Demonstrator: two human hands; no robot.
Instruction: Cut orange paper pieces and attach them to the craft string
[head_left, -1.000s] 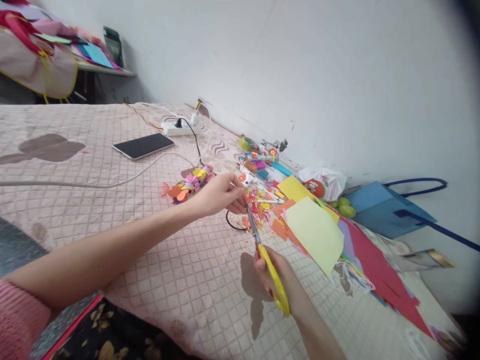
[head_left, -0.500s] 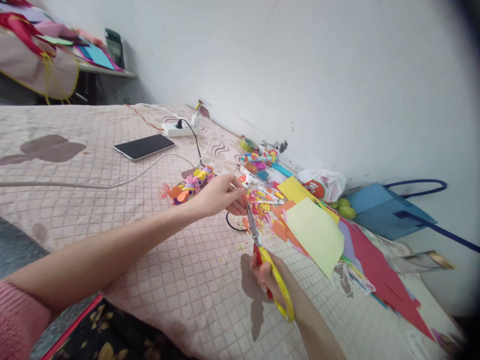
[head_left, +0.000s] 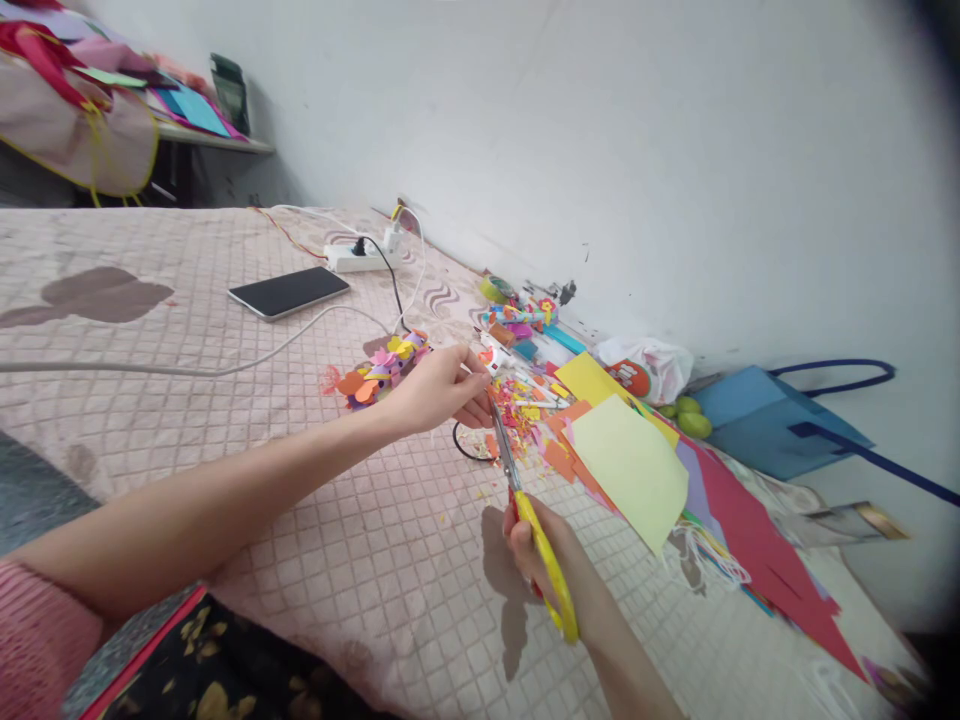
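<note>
L hand (head_left: 452,390), ctr of frame, has fingertips pinched on orange bit (head_left: 492,395) by tips of scissors (head_left: 549,550); R hand (head_left: 568,560), lower ctr, fingers clamped round handles

Dark-screened phone (head_left: 289,292) flat toward the far edge of the quilted cover (head_left: 360,580), white power strip (head_left: 360,260) near the far wall-side corner, blue bag (head_left: 769,415) with dark handles (head_left: 885,466) at the wall-side edge, round green items (head_left: 691,420) beside the bag.
</note>
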